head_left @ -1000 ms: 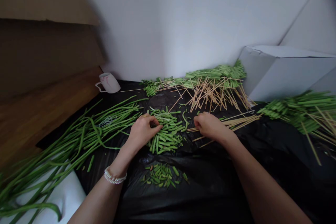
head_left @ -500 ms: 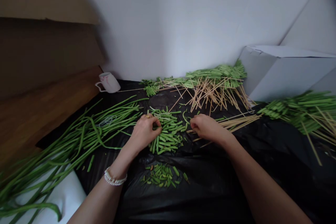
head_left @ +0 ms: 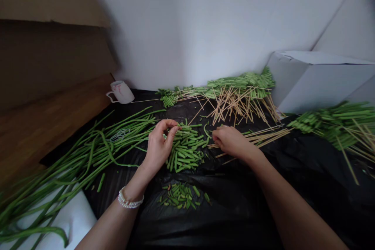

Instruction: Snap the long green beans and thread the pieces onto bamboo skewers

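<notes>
My left hand [head_left: 160, 142], with a beaded bracelet [head_left: 129, 200] at the wrist, is over the left side of a pile of cut green bean pieces [head_left: 189, 146]. Its thumb and fingertips come together at the pile's upper edge; what they pinch, if anything, is too small to make out. Right of the pile, my right hand [head_left: 230, 140] is closed, knuckles up, by the ends of some thin wooden skewers [head_left: 265, 136]. Its fingertips are hidden, so what it holds cannot be seen. Long whole beans [head_left: 111, 146] lie left of my left hand.
Skewers threaded with bean pieces [head_left: 241, 86] lie along the wall, and more [head_left: 336, 121] at the right. Small trimmed ends [head_left: 183, 195] lie in front on black plastic sheeting [head_left: 228, 218]. A white mug [head_left: 122, 92] stands back left, a white box [head_left: 325, 82] back right.
My left hand has shifted slightly up and away over the bean pile, its thumb and fingers now pointing toward the upper edge. My right hand has hardly moved.
</notes>
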`<action>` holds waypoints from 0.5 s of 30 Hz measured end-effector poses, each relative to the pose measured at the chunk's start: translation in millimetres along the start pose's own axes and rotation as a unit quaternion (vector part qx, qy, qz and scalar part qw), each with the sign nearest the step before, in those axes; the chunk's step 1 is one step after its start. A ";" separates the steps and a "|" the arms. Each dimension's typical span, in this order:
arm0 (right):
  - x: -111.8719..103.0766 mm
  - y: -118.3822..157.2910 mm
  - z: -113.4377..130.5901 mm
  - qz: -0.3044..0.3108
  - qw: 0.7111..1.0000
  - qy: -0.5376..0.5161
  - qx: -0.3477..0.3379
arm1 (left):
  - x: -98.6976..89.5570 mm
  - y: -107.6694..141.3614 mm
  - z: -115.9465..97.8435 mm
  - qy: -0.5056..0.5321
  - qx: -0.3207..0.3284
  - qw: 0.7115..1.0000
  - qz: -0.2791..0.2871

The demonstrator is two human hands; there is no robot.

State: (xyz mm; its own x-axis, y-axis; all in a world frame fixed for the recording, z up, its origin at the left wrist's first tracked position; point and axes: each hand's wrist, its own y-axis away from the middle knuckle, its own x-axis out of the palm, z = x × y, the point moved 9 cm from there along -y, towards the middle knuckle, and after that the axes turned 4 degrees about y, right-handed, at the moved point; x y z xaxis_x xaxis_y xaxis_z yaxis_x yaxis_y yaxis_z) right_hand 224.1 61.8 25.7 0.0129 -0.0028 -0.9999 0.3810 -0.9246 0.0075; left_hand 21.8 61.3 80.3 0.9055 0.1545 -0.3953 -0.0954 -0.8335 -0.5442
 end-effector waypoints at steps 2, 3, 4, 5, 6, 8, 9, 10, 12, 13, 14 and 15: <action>1.0 1.0 -3.2 0.014 1.000 0.026 0.010 | -3.9 -0.3 5.0 0.075 -0.037 0.996 -0.032; 1.5 1.5 -4.5 0.019 0.999 0.039 0.016 | -4.1 -0.5 9.5 0.113 -0.061 0.991 -0.040; 2.0 1.8 -5.1 0.022 0.998 0.052 0.020 | -3.1 -0.7 15.2 0.151 -0.088 0.984 -0.044; 2.3 2.0 -5.2 0.022 0.998 0.063 0.023 | -1.3 -0.7 21.6 0.191 -0.117 0.974 -0.046; 2.4 2.1 -4.9 0.021 0.997 0.071 0.024 | 1.0 -0.3 28.4 0.233 -0.147 0.960 -0.047; 2.9 1.9 -2.8 0.017 0.996 0.082 0.019 | 6.8 1.1 40.1 0.320 -0.201 0.925 -0.045; 3.0 1.8 -1.5 0.015 0.996 0.086 0.016 | 10.2 2.0 44.4 0.360 -0.224 0.905 -0.041; 2.9 1.8 -0.4 0.012 0.996 0.088 0.012 | 13.6 3.0 47.6 0.393 -0.246 0.885 -0.036; 2.0 2.0 1.7 0.008 0.996 0.088 0.006 | 19.5 5.3 51.0 0.442 -0.281 0.852 -0.024; 1.2 2.2 2.8 0.007 0.996 0.084 0.004 | 21.9 6.3 51.5 0.457 -0.295 0.839 -0.017; 0.2 2.6 4.1 0.006 0.997 0.077 0.000 | 23.9 7.3 51.6 0.469 -0.306 0.829 -0.012; -1.3 3.0 5.9 0.005 0.998 0.068 -0.005 | 25.8 8.4 51.5 0.476 -0.315 0.821 -0.006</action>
State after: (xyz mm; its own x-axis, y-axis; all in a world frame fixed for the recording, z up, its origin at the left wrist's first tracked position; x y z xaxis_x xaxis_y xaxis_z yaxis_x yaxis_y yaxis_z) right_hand 219.8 56.8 27.0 0.1412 0.0410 -0.9891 0.3889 -0.9211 0.0173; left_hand 23.1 85.6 27.5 0.8462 -0.0703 0.5282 -0.1234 -0.9902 0.0659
